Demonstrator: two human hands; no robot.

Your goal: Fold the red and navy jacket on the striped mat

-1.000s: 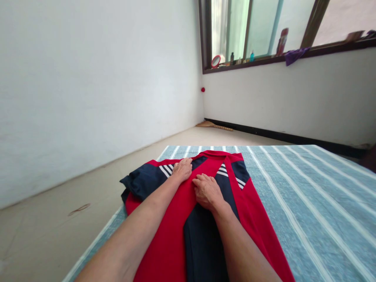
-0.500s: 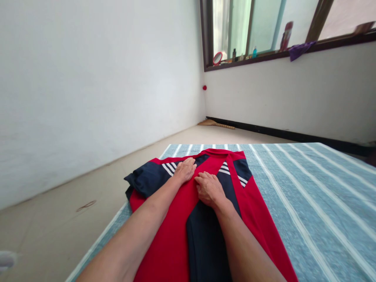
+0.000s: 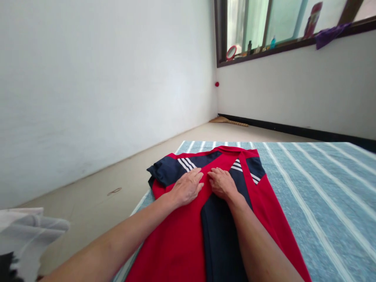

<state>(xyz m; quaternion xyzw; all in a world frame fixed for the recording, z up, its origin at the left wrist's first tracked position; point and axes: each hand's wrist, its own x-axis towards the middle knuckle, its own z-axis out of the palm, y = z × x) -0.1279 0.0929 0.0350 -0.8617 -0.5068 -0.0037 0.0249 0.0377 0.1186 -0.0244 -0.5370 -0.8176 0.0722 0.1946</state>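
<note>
A red and navy sports shirt (image 3: 176, 243) with white shoulder stripes lies partly folded on a blue striped bed sheet (image 3: 317, 203). My left hand (image 3: 188, 188) rests flat on the red cloth, fingers stretched out and pointing toward the collar. Right beside it, my right hand (image 3: 223, 183) presses palm-down on the edge where red meets navy, fingers slightly curled over the fabric. Both forearms lie along the shirt. A navy sleeve (image 3: 164, 174) bunches at the shirt's left, near the mattress edge.
A bare tiled floor (image 3: 117, 176) runs left of the mattress to white walls. A window sill (image 3: 264, 49) at the upper right carries a small red mirror (image 3: 232, 51) and bottles. A broom (image 3: 232, 121) lies by the far wall. Pale cloth (image 3: 26, 231) shows at the lower left.
The view has swung left, bringing pale cloth into the lower left corner. My left hand has slid back from the striped shoulder onto the red front, beside my right hand.
</note>
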